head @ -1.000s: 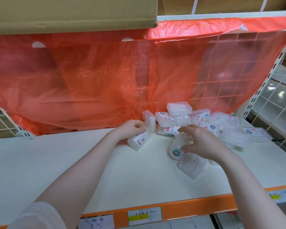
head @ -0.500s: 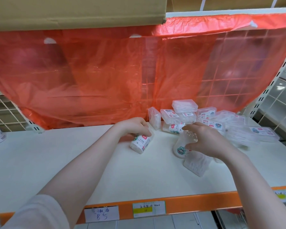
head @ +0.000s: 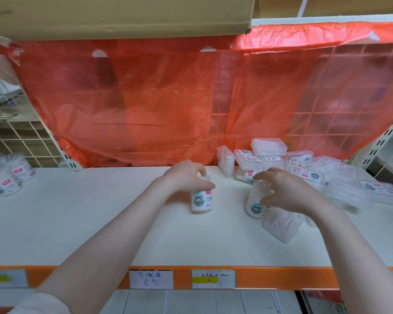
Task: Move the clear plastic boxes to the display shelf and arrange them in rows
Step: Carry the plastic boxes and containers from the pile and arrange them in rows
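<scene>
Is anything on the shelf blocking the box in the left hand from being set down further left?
Nothing visible. The left hand grips a clear box on the shelf, whose surface to the left lies bare up to the tubs at the far edge.

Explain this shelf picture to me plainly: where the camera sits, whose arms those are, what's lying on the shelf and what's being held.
There is no machine here. The camera is worn on a person's head and looks down at their own two arms.

The left hand has its grip on a small round plastic tub with a cartoon label. The right hand holds a similar tub, tilted.

Both are over a white display shelf with an orange front edge. At the back right lies a loose pile of clear plastic boxes, not yet in rows. One more clear box lies below the right wrist. More tubs stand at the far left. Red plastic sheeting hangs behind.
</scene>
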The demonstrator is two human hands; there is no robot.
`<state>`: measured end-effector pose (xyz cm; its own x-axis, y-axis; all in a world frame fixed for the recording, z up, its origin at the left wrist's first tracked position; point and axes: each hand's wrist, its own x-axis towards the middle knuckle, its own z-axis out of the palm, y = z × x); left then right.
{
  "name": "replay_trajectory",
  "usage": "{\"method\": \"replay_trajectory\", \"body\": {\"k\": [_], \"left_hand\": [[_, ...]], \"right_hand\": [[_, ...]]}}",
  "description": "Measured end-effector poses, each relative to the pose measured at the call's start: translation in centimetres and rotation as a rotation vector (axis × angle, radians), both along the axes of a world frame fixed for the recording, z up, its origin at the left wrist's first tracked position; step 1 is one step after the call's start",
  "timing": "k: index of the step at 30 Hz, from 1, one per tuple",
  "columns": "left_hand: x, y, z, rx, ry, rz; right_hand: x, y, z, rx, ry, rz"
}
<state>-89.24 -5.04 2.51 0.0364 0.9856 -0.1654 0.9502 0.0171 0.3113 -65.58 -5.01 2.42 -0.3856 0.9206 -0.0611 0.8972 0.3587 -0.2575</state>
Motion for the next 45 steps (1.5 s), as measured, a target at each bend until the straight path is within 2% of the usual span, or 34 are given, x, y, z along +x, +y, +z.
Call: {"method": "replay_trajectory", "body": {"k": [7,10,14,22,36,45], "left_hand": [[1.0,-2.0,-0.6,0.130,0.255,-0.078],[1.1,-2.6,-1.0,0.167,0.242,-0.148],[1.0,-3.3,-1.1,0.121,0.240,-0.246],[0.8,-4.2,-0.9,0.025,0.161,-0.312],[-0.8,-7.3,1.4,0.122,0.282,-0.002],[-5.9,-13.0,3.1,0.178,0.325,0.118]], "right_hand": [[0.1,0.2,0.6,-0.046,-0.042,0.027],[0.1,0.0,0.7,-0.046,-0.053,0.043],[0.0,-0.1,0.6,-0.032,-0.060,0.058],[0.2,-0.7,0.7,-0.007,-0.075,0.097],[0.0,-1.3,0.8,0.014,-0.016,0.246],[-6.0,-5.0,1.8,0.056,-0.066,0.314]]}}
